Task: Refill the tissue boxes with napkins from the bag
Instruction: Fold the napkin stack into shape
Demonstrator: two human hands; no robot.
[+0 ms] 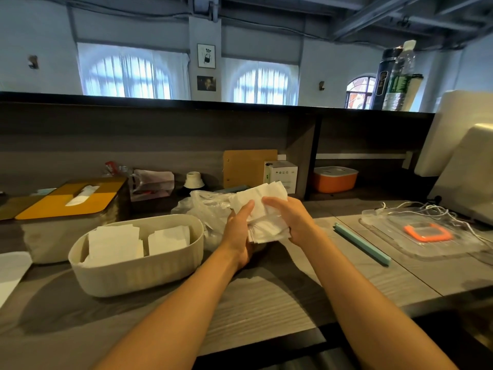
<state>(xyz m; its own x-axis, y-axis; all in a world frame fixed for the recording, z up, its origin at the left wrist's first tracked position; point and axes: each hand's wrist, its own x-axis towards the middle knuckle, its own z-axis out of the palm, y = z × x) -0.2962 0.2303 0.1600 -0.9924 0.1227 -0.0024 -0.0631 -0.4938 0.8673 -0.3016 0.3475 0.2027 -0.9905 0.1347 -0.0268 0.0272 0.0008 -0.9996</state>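
- Napkins (262,206): loose white stack held above counter, approx. centre frame, bag (206,209) at 9 o'clock.
- Left hand (237,233) & right hand (290,218): fingers clamped on stack's sides.
- Judged light, soft, slippery between sheets; best squeezed at both edges.
- Open box (138,259) lies at 8 o'clock, part filled.

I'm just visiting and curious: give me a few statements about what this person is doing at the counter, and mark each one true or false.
1. Both hands hold a stack of napkins. True: the left hand and the right hand grip it together.
2. The open cream box is empty. False: napkins already lie inside it.
3. The plastic bag lies behind the hands. True.
4. The box with the yellow lid has no tissue showing. False: a white tissue pokes out of its slot.
5. The teal stick lies inside the cream box. False: it lies on the counter to the right of the hands.
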